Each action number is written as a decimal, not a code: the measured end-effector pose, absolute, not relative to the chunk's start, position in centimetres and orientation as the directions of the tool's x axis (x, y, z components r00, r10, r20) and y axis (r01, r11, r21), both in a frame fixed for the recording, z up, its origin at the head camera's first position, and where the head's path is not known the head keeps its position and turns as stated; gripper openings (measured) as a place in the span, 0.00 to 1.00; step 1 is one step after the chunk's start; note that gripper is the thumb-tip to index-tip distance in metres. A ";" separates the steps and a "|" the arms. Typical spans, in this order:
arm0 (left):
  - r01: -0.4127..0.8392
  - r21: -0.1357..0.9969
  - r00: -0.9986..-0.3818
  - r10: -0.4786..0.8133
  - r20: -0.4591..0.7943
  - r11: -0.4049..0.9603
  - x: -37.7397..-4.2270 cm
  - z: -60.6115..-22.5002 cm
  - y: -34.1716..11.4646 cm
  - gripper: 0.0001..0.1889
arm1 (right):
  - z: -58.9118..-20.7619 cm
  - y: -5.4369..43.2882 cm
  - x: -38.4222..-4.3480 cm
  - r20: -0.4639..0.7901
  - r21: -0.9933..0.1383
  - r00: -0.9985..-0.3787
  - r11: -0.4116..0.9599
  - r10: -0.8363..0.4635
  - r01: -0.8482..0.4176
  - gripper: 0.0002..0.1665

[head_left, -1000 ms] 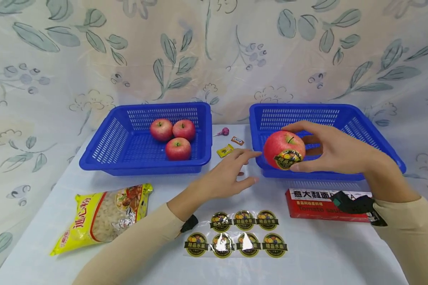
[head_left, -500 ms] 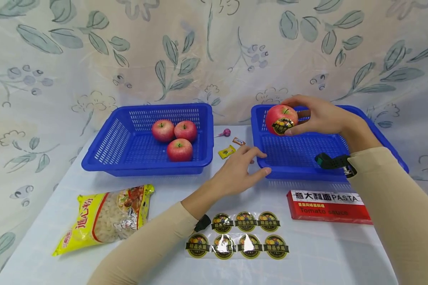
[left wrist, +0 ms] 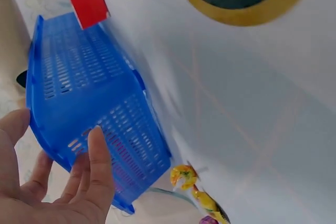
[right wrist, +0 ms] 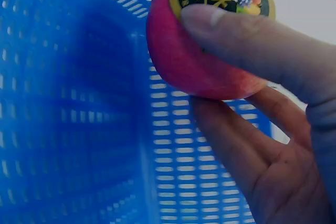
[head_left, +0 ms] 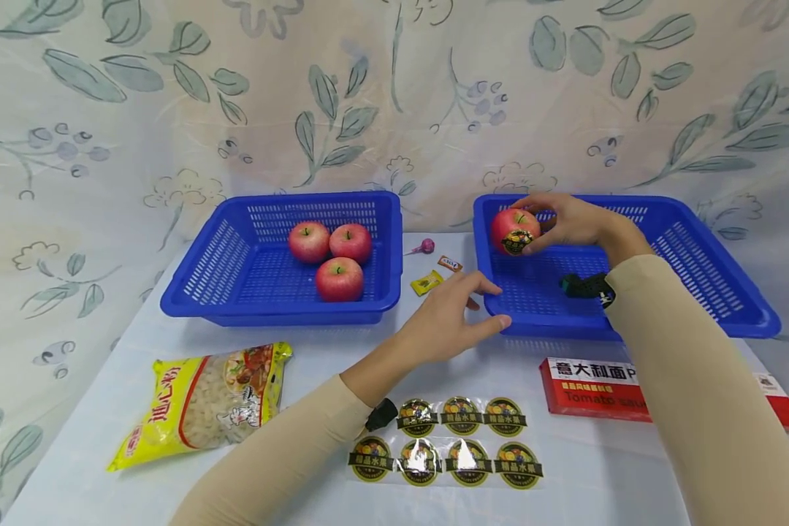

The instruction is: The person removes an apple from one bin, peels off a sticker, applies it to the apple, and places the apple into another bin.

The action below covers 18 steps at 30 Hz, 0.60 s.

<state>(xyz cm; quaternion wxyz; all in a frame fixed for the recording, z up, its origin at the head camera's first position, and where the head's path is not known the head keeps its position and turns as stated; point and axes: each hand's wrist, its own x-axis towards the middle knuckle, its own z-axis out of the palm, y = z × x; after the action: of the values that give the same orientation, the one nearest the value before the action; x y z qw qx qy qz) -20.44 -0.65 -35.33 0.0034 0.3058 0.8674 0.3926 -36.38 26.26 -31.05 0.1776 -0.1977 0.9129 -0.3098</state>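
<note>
Fingers, right hand (head_left: 568, 221): curled round a red apple (head_left: 514, 231), thumb lying across its side just under the round sticker on its skin, as the right wrist view showed.
Fingers, left hand (head_left: 451, 318): straight and relaxed, grasping nothing, spread toward the near left corner of the right basket (head_left: 710, 252); whether the tips touched its rim could not be told.
Apple in hand: right of centre in the head view, at the back left part of the right basket, stem up, sticker facing the camera; whether it touched the basket floor could not be told.
Left basket (head_left: 237, 248): left of centre, blue like the other, with three red apples (head_left: 335, 257) grouped toward its right side.
Between the baskets: a lollipop (head_left: 424, 246), an orange sweet (head_left: 450, 263) and a yellow sweet (head_left: 427, 282) lay on the table (head_left: 125, 351).
Sticker sheet (head_left: 443, 442): lower centre of the frame, seven round labels in two rows, just beside the left forearm.
Pasta bag (head_left: 200, 402): lower left, yellow, lying flat.
Red box (head_left: 592, 391): lower right, partly hidden by the right sleeve.
Backdrop: a pale cloth with leaf prints (head_left: 171, 109) filled the upper frame.
</note>
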 end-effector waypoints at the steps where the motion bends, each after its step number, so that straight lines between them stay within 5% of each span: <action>1: 0.522 0.697 -0.814 0.533 0.233 0.492 -20.5 -35.3 -0.7 0.23 | -31.3 26.2 -36.5 -0.216 -0.625 -0.859 0.741 -0.464 -0.244 0.52; 18: 0.401 0.810 -0.835 0.535 0.130 0.429 -20.8 -35.0 -0.8 0.26 | -33.0 25.5 -37.4 -0.318 -0.550 -0.839 0.806 -0.442 -0.217 0.54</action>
<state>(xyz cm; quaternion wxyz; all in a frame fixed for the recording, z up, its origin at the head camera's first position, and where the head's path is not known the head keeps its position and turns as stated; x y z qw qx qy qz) -20.81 -0.83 -35.00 0.0734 0.2779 0.8420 0.4566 -37.36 25.53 -33.04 0.2209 -0.1781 0.9243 -0.2551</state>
